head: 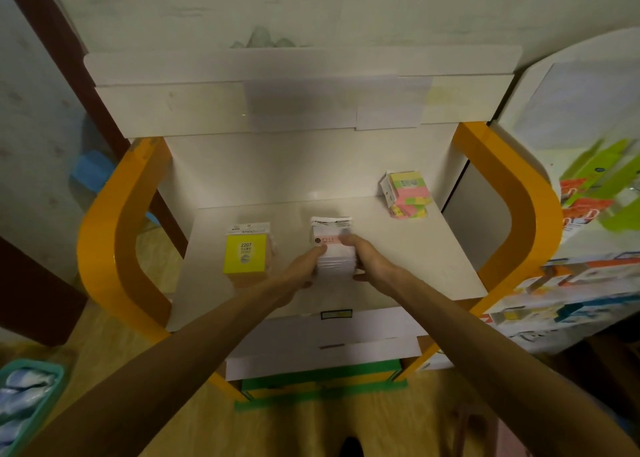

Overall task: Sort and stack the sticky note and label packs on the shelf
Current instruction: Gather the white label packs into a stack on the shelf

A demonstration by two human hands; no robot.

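Note:
A stack of white label packs [333, 235] stands in the middle of the white shelf [415, 249]. My left hand [304, 266] grips its left side and my right hand [367, 256] grips its right side, fingers curled over the top pack. To the left stands a stack of yellow sticky note packs [246, 256] marked 2207. At the back right sits a stack of pink, green and yellow sticky note packs [407, 193], its lower packs askew.
Orange curved side frames [114, 242] bound the shelf left and right. A white upper shelf [277, 103] overhangs the back. Another rack with colourful boxes [588, 214] stands to the right. A teal basket [24, 401] sits on the floor at lower left.

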